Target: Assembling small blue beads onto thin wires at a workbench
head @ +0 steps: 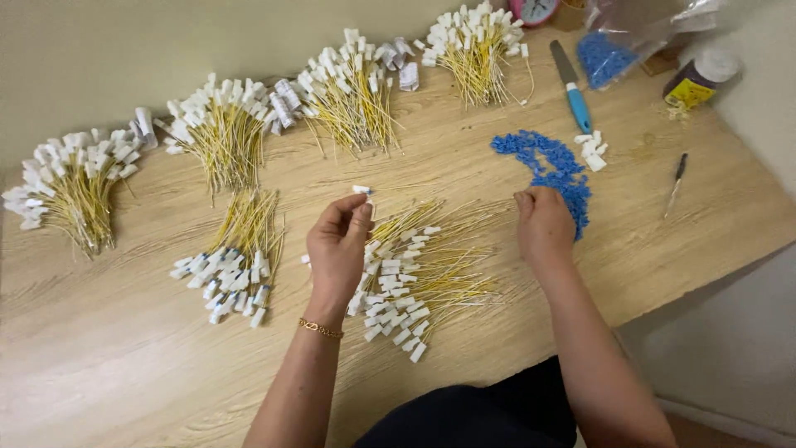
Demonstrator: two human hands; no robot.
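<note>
The left hand [338, 246] pinches one thin yellow wire with a white plastic connector [361, 190]; at three o'clock, the right hand [543, 226], fingers curled, touches the pile of small blue plastic pieces [554, 168]; whether it grips any is unclear.

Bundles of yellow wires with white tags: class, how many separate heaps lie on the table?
6. Four fan along the far edge: far left, left of centre, centre, right. One lies nearer, left. One loose heap sits between the hands.

pink clock [533, 10] cropped, plastic bag [655, 25] cropped
</note>
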